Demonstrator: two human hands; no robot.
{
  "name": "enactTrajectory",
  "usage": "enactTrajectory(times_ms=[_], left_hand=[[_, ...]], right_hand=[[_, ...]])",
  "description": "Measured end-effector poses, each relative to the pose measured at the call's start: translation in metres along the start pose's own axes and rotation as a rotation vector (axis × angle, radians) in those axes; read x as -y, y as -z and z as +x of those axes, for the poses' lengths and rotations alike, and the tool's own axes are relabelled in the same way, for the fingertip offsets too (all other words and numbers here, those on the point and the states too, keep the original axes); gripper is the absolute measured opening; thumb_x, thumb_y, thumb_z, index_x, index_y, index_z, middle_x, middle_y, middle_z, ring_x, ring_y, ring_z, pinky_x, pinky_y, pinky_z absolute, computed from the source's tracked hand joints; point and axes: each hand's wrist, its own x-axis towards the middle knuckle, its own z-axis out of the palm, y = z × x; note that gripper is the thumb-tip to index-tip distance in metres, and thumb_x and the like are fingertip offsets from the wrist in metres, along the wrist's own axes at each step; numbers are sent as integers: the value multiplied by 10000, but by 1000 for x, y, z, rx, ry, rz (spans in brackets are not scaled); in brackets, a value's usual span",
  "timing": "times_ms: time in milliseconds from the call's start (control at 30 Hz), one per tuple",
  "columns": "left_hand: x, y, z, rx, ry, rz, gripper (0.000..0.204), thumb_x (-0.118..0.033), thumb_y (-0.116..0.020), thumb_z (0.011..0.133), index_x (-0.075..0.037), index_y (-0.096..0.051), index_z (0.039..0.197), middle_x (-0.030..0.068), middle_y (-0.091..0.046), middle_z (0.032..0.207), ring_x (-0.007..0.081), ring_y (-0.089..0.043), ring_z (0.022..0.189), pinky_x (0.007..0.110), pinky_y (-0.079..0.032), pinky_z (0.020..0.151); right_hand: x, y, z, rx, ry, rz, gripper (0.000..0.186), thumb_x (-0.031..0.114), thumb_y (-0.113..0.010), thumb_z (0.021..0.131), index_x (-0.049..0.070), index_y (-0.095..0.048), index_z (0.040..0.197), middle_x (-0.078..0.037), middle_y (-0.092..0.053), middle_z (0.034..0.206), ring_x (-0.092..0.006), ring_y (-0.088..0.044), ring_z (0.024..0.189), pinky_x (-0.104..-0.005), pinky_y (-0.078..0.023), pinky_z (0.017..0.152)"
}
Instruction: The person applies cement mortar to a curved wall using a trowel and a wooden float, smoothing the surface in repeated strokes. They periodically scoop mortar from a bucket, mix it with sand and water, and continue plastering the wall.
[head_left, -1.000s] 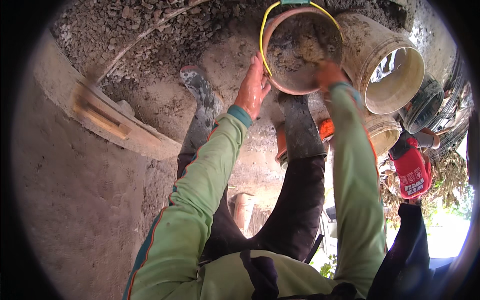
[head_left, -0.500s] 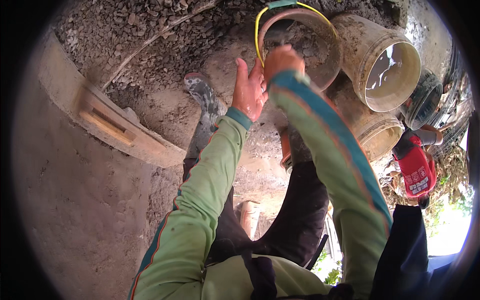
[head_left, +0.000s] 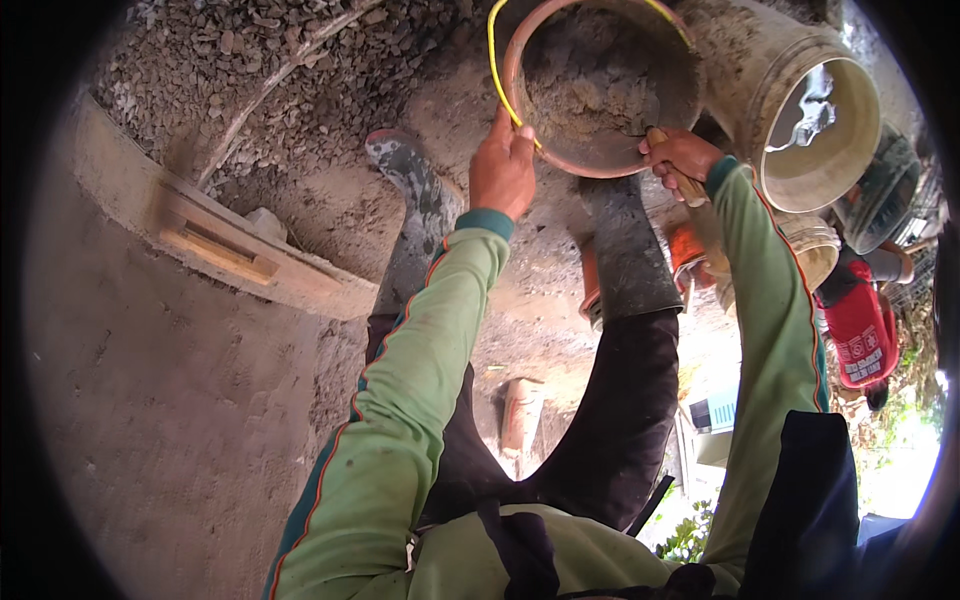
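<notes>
A reddish-brown bucket (head_left: 512, 70) with a yellow handle (head_left: 494, 50) stands in front of me, holding a grey-brown, mortar-like mix (head_left: 600, 85). At its near-left rim, my left hand (head_left: 503, 172) is closed, thumb and fingers pinching the rim beside the handle's end. My right hand (head_left: 688, 158) wraps around the wooden grip (head_left: 690, 188) of a tool at the near-right rim. The tool's working end cannot be made out against the mix.
Right of the bucket lies a big pale bucket (head_left: 775, 185), tipped, with wet residue inside. Rubble (head_left: 240, 60) and a stick (head_left: 262, 98) are at far left, beside a low curved wall (head_left: 130, 165). Orange containers (head_left: 686, 245) stand near my boots (head_left: 630, 240). A person in red (head_left: 858, 320) is at right.
My hands were together over the bucket's near rim. Now they are apart: the left has taken the rim, the right holds the wooden-handled tool. The bucket sits higher in view.
</notes>
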Motion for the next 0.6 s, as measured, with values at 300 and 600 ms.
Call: enactTrajectory(times_ms=[300,600], left_hand=[[1,3,12,-256,-83,281,211,-139,-550,971,18,-613,1096,153,-684,880,220,-641,778,369,-496,729],[-6,-5,10,-258,-48,140,216,-148,-537,1003,-21,-620,1157,8,-623,857,78,-521,685,240,-461,631]], right_hand=[[-45,-122,39,800,293,1129,252,128,-557,925,63,-534,1168,12,-470,688,-89,-436,461,-277,-394,384],[-28,-146,11,1145,806,1706,502,252,-480,975,-23,-371,1381,-2,-511,672,-111,-547,442,-297,-500,416]])
